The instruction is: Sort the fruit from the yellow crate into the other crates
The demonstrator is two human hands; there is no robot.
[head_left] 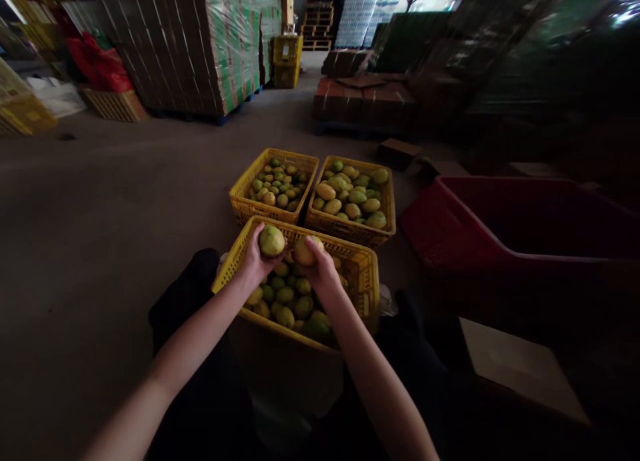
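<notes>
My left hand [259, 260] is closed around a round, green-yellow, mango-like fruit [271, 241]. In my right hand [321, 269] is a paler yellow fruit [304, 251], with the thumb lying on top of it. Both hands are above the near yellow crate [369, 284], close together, and the two fruits stay slightly apart. Several green and yellow fruits [285, 296] lie inside this crate, partly hidden by my forearms. Beyond it, a left yellow crate [241, 204] and a right yellow crate [387, 216] stand side by side, both holding similar fruits.
A large red bin [425, 231] stands to the right, with a cardboard piece [523, 364] nearer me. Wrapped stacks of boxes [220, 54] rise at the back left. Flat brown cartons [363, 101] sit on a pallet behind the crates. Concrete floor [100, 214] stretches left.
</notes>
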